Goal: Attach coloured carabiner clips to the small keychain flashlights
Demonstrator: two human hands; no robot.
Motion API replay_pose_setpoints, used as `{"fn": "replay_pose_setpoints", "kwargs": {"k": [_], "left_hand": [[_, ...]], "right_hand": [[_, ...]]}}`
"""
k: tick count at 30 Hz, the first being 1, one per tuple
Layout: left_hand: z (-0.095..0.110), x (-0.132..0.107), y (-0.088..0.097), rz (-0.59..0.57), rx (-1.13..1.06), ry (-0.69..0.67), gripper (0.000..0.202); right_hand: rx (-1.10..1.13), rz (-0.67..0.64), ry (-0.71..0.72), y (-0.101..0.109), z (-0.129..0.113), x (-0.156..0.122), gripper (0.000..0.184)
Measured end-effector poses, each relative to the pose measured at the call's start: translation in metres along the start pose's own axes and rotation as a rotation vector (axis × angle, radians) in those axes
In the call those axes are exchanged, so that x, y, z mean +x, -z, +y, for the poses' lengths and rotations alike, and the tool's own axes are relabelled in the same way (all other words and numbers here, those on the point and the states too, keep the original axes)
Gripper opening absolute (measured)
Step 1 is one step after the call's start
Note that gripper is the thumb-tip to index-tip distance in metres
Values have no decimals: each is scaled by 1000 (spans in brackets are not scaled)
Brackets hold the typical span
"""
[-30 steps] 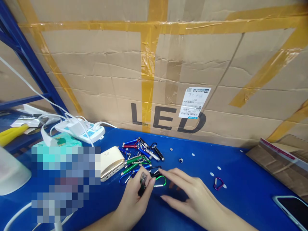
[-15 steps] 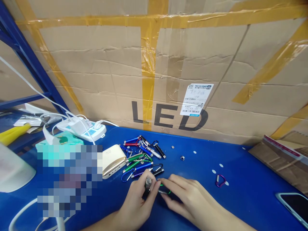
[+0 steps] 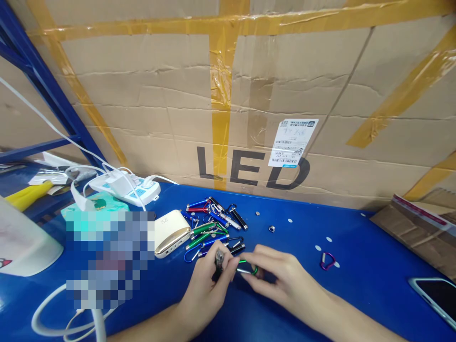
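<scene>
My left hand [image 3: 206, 289] is closed around a small black keychain flashlight [image 3: 218, 265], held upright above the blue table [image 3: 356, 285]. My right hand [image 3: 281, 278] pinches a green carabiner clip [image 3: 248, 269] right beside that flashlight. Just beyond both hands lies a pile of small flashlights [image 3: 213, 227] in blue, green, red and black, several with clips attached.
A gold power bank [image 3: 171, 232] lies left of the pile. A white power strip [image 3: 124, 186] with cables sits at the back left. A purple carabiner [image 3: 327, 260] and small button cells [image 3: 318, 247] lie to the right, a phone [image 3: 436, 299] at the right edge. A taped cardboard box [image 3: 249, 95] walls the back.
My right hand went from lying flat and open on the table to pinching the green carabiner beside the flashlight. The left hand keeps its hold on the flashlight.
</scene>
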State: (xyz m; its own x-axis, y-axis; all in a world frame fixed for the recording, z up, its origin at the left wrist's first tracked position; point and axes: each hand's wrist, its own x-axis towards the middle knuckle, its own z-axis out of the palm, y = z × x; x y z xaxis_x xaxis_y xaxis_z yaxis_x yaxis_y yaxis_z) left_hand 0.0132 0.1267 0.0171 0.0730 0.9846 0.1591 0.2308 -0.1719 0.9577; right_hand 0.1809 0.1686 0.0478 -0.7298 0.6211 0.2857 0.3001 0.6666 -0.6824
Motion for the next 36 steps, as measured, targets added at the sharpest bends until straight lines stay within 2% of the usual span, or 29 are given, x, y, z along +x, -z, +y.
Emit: {"fn": "replay_pose_setpoints", "kwargs": {"k": [5, 8, 11, 15, 18, 21, 24, 29, 36], "left_hand": [[7, 2, -4, -90, -333, 166, 36], [8, 2, -6, -117, -432, 218, 36], [7, 3, -6, -177, -414, 205, 34], [5, 3, -5, -235, -339, 157, 34], [4, 4, -4, -192, -319, 165, 35], [3, 5, -4, -110, -339, 161, 35], [2, 4, -5, -95, -330, 146, 39], [2, 3, -5, -85, -256, 122, 43], [-2, 1, 1, 18, -65, 30, 34]], "right_hand": [[393, 12, -176, 0, -3, 2, 25], [496, 3, -168, -6, -6, 1, 25], [502, 51, -146, -9, -8, 2, 22], [322, 164, -119, -5, -7, 4, 23], [123, 211, -73, 0, -2, 3, 33], [-210, 147, 70, -1, 5, 0, 42], [-475, 42, 173, -7, 8, -4, 45], [-553, 7, 202, -8, 2, -5, 43], [-737, 138, 335, -1, -1, 0, 38]]}}
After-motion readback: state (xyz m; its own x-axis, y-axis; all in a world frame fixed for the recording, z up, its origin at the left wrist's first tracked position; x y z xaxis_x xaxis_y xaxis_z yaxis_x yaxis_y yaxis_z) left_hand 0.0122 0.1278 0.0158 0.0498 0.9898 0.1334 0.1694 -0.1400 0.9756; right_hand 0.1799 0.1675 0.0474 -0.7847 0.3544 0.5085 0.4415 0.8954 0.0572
